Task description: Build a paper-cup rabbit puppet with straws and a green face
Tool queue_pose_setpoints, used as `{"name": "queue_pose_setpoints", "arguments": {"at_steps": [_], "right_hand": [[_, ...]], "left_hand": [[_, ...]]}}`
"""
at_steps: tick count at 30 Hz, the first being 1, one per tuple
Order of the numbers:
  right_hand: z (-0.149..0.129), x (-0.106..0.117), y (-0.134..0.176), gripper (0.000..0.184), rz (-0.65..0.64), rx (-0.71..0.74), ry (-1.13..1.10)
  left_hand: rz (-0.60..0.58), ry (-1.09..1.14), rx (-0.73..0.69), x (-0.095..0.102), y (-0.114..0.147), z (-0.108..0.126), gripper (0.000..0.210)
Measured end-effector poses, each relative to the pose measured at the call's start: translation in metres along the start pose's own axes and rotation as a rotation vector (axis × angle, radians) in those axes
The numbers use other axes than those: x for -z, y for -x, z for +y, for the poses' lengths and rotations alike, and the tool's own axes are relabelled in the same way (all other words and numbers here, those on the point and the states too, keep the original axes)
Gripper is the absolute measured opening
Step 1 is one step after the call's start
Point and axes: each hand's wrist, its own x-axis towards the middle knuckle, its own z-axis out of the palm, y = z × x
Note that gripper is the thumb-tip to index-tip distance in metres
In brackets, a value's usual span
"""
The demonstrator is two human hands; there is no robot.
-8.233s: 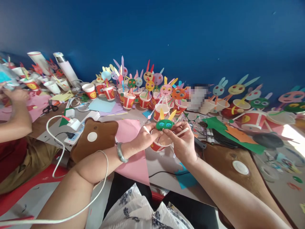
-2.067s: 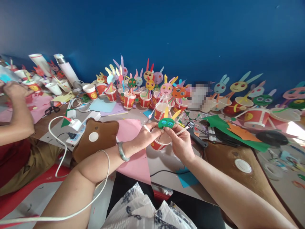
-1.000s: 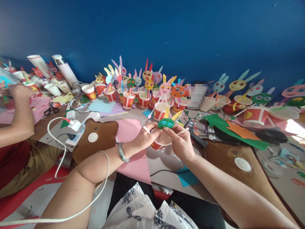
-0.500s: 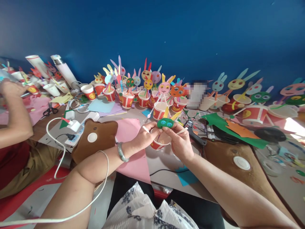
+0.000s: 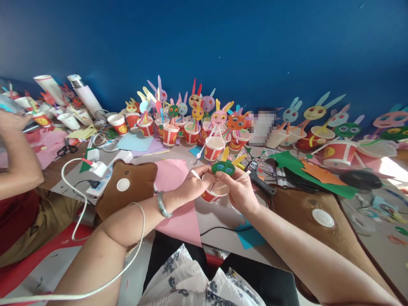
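Observation:
A green paper rabbit face [image 5: 224, 168] with blue eyes and yellow ears is pinched between my two hands, above a red and white paper cup [image 5: 210, 196]. My left hand [image 5: 195, 185], below a jade bangle [image 5: 163, 205], has its fingers closed at the face's left edge. My right hand [image 5: 241, 191] presses a thumb on the front of the face. White sticks jut out sideways from the cup, close to both hands. My fingers partly hide the cup.
Finished rabbit cups [image 5: 214, 146] line the blue wall. A black glue gun [image 5: 259, 178] lies right of my hands. Brown cushions [image 5: 127, 193] flank me, with pink paper [image 5: 175, 178] between. A white cable [image 5: 145, 221] crosses my left arm. Another person's arm [image 5: 22, 159] works at far left.
The green face has tipped forward and shifted slightly right and down in my hands. The other person's hand has moved slightly left.

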Motion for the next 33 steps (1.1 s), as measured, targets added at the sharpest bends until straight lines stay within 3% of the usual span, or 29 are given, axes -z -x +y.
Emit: {"name": "queue_pose_setpoints", "arguments": {"at_steps": [12, 21, 33], "right_hand": [[0.0024, 0.0043, 0.0006, 0.016, -0.003, -0.001, 0.053], [-0.0002, -0.0016, 0.0022, 0.020, 0.000, -0.024, -0.031], [-0.0007, -0.0024, -0.0004, 0.023, 0.011, 0.059, -0.021]], "left_hand": [[0.014, -0.010, -0.015, -0.0022, 0.0013, 0.0037, 0.007], [0.025, -0.010, 0.028, -0.0018, 0.0008, 0.0020, 0.008], [0.070, 0.003, 0.056, 0.0030, -0.0025, 0.0034, 0.014]]}}
